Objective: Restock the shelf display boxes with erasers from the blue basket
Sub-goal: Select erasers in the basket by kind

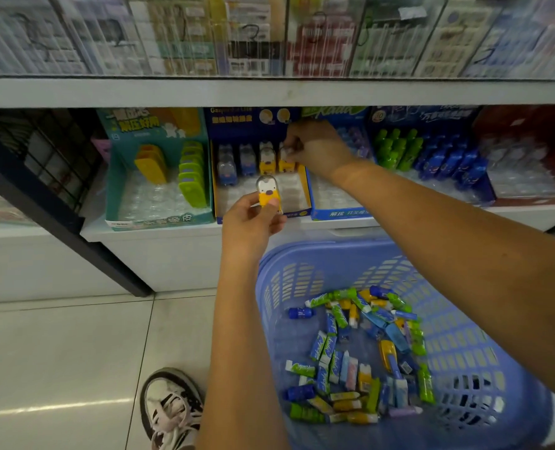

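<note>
- On the long white shelf stands a row of open cardboard display boxes. Most show bare clear tray slots toward the front, so I judge the restocking well short of done.
- Below it, the blue perforated plastic basket holds a loose heap of wrapped erasers, with many left to place.
- One dark-blue cardboard display box with yellow inner walls has only its back rows filled.
- At that box's back right, the right hand pinches a small white-topped eraser, apparently seating it.
- Just in front of the box, the left hand pinches a yellow penguin-shaped eraser with a clear domed cap, held upright and probably next to go in.
</note>
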Demonstrator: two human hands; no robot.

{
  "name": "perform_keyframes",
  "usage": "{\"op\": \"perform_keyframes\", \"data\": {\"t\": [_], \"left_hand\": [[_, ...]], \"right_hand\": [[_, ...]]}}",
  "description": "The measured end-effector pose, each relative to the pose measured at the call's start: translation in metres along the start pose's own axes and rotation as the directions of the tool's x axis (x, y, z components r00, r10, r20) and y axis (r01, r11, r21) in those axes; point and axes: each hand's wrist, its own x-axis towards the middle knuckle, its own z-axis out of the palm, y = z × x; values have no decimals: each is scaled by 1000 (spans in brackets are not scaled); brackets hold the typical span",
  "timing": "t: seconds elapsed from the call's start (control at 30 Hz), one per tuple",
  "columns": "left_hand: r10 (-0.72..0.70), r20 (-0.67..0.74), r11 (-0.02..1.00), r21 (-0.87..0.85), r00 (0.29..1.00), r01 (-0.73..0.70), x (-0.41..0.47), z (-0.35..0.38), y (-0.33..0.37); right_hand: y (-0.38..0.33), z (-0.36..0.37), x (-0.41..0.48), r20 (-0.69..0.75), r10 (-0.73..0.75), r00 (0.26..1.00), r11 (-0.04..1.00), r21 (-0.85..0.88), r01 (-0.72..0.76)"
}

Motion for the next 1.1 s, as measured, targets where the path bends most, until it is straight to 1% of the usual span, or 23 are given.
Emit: {"op": "perform_keyframes", "data": {"t": [0.13, 0.23, 0.27, 0.3, 0.33, 0.37, 0.4, 0.43, 0.47, 0.5, 0.53, 0.57, 0.6, 0.63, 0.7, 0.73, 0.77, 0.83, 0.97, 1.0, 1.1], "left_hand": [[13, -60, 999, 36, 998, -11, 5, 1, -3], [69, -78, 994, 88, 995, -62, 5, 5, -3], [102, -81, 988, 127, 992, -91, 5, 6, -2], [137, -81, 979, 161, 987, -123, 4, 7, -1], [176, -77, 970, 182, 981, -159, 4, 8, 0], [217, -68, 960, 193, 974, -200, 4, 9, 1], [257, -56, 948, 209, 965, -241, 3, 10, 1], [292, -40, 933, 230, 956, -275, 2, 12, 2], [318, -25, 918, 257, 948, -302, 1, 14, 1], [337, -13, 901, 295, 941, -318, 1, 16, 0], [346, -1, 877, 354, 938, -324, 1, 17, -2], [344, 20, 841, 437, 939, -318, 1, 19, -4], [331, 52, 788, 535, 942, -306, 2, 20, -7], [310, 91, 716, 632, 946, -296, 2, 21, -10], [265, 171, 570, 766, 949, -297, 0, 23, -16], [249, 198, 523, 797, 948, -303, 0, 23, -18], [240, 211, 498, 811, 948, -307, -1, 23, -19], [234, 220, 489, 816, 947, -310, 1, 21, -20], [208, 232, 496, 813, 950, -306, 5, 19, -18], [203, 233, 494, 814, 951, -305, 5, 19, -18], [203, 251, 487, 813, 946, -320, 6, 18, -18]], "right_hand": [[-2, -2, 4, 35, 7, 999, 994, -105, -3], [-7, -10, -1, 16, 5, 1000, 995, -104, -3], [-10, -12, -6, -3, 13, 1000, 999, -46, -14], [-14, -15, -12, 3, 32, 999, 996, 81, -32], [-18, -17, -21, 50, 42, 998, 963, 263, -54], [-22, -19, -31, 131, 30, 991, 892, 444, -86], [-23, -20, -41, 189, -3, 982, 830, 548, -103], [-22, -20, -47, 202, -30, 979, 797, 595, -99], [-18, -20, -50, 185, -28, 982, 783, 615, -94], [-15, -19, -49, 147, 14, 989, 779, 619, -103], [-12, -18, -46, 89, 79, 993, 800, 588, -117], [-8, -17, -40, 16, 132, 991, 851, 510, -122], [-4, -16, -34, -45, 152, 987, 907, 404, -121], [-1, -15, -29, -78, 139, 987, 941, 320, -107], [4, -9, -21, -61, 82, 995, 967, 247, -64], [5, -6, -19, -42, 63, 997, 974, 219, -52], [5, -3, -17, -24, 52, 998, 981, 189, -46], [4, 3, -15, 2, 36, 999, 988, 147, -36], [3, 3, -12, -1, 47, 999, 986, 162, -46], [2, 2, -11, 1, 39, 999, 990, 139, -39], [-3, -1, -5, 43, 7, 999, 1000, -23, -6]]}}
